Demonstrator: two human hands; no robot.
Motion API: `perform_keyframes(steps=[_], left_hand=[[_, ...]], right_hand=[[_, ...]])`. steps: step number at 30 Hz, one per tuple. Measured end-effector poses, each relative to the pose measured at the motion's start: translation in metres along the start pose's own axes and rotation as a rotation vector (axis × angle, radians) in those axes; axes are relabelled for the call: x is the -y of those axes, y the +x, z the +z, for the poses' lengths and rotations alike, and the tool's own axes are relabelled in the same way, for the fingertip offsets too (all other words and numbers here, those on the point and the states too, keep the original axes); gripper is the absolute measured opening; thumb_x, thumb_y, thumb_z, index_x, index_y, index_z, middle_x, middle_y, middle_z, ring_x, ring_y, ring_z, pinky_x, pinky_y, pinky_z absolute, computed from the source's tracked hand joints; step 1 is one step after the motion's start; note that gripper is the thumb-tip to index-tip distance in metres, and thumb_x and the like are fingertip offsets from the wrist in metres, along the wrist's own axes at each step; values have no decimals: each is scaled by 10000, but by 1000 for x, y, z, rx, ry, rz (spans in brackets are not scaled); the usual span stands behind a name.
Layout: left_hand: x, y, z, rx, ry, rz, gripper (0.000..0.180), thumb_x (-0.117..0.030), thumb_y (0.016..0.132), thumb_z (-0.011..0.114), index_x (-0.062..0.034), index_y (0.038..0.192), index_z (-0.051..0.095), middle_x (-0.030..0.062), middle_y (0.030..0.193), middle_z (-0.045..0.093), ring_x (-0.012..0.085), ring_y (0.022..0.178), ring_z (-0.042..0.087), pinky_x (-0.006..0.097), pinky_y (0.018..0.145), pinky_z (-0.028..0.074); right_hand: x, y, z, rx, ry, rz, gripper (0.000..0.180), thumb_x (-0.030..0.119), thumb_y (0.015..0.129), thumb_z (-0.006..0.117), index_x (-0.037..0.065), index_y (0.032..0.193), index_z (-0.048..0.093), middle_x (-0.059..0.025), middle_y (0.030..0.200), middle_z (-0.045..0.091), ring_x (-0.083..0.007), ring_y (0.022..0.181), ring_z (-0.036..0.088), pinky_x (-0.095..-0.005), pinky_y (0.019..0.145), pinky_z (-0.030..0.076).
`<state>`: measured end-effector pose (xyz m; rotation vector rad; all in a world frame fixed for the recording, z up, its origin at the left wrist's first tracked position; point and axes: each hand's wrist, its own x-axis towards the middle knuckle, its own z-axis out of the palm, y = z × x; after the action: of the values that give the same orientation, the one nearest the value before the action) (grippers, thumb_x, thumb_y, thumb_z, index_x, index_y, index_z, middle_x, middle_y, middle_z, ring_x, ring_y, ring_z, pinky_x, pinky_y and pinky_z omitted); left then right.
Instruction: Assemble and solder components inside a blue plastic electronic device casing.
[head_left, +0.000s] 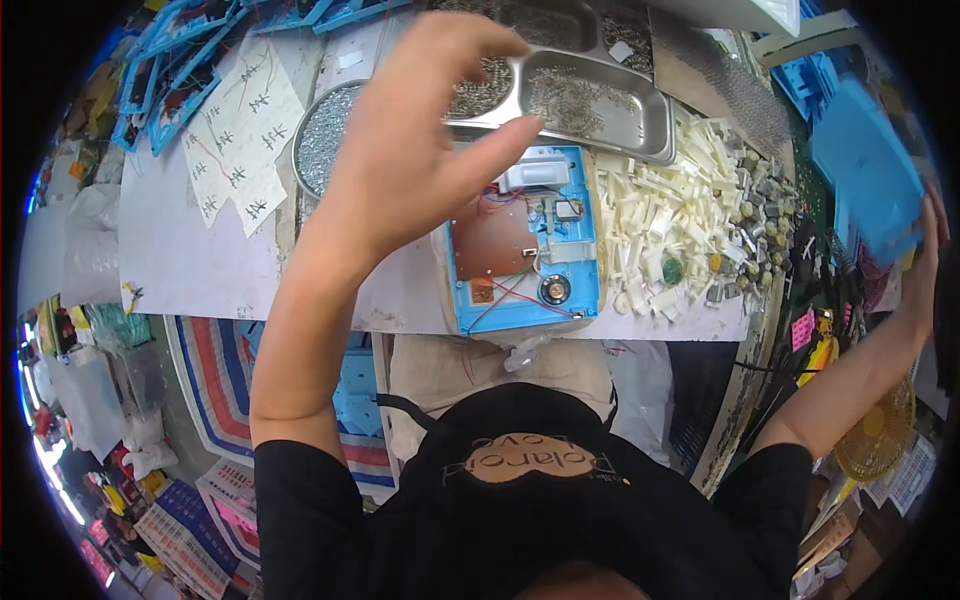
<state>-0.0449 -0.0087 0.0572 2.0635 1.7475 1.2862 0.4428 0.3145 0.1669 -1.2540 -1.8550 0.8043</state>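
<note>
Right now I have my left hand (420, 150) raised above the tabletop (190, 250), fingers spread and loosely curved, so it is open and holds nothing that I can see. It hangs over the near rim of the metal tray (600, 100) of small screws, I think because the screws are taken from there one by one. Just below it, near me in the middle, lies the blue casing (585, 250) with its inside turned up: a brown circuit board (492, 240), thin red wires and a small round speaker (553, 290) are exposed. It sits at the near edge, I judge, so both hands can reach it easily.

My right hand (925, 250) is stretched far to the right and grips a blue panel (870, 170) by its edge; the fingers are closed on it. The panel looks blurred.

Between the casing and that panel is a big heap of white plastic parts (660, 220), mixed with some grey metal pieces. A round bowl (325, 135) of tiny metal bits stands left of the tray, partly hidden behind my forearm, and white paper sheets (245, 130) with writing lie further left. The heap stands in the way of any straight path from the right.
</note>
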Motion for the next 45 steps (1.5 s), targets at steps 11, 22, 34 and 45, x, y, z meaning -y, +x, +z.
perform_keyframes(steps=[11,22,34,45], left_hand=[[-10,-22,-50,-332,-739,-304,311,-191,1040,635,24,1265,641,125,1109,742,168,970,735,285,858,590],[5,-70,46,-107,157,-137,249,-192,777,824,-67,959,709,110,1044,619,325,1000,582,440,889,439],[-49,-85,39,51,-948,-690,798,-103,972,702,61,1577,208,91,1113,603,116,889,624,256,782,528],[-48,-111,55,-2,20,-529,831,-180,876,787,91,1536,361,47,636,559,144,515,558,283,499,463]], right_hand=[[152,-122,295,75,294,-592,396,193,983,636,-3,1327,614,-175,1156,700,-260,1070,651,-393,1005,455],[56,-177,246,335,724,24,609,155,1029,624,-77,1530,368,-105,1069,680,-68,683,582,-210,508,433],[43,-257,253,397,704,489,658,143,994,664,9,1564,365,-105,1101,717,-80,655,611,-201,458,429],[59,-254,277,585,-109,-111,724,202,906,771,19,1524,442,-78,608,580,-206,513,580,-323,546,460]])
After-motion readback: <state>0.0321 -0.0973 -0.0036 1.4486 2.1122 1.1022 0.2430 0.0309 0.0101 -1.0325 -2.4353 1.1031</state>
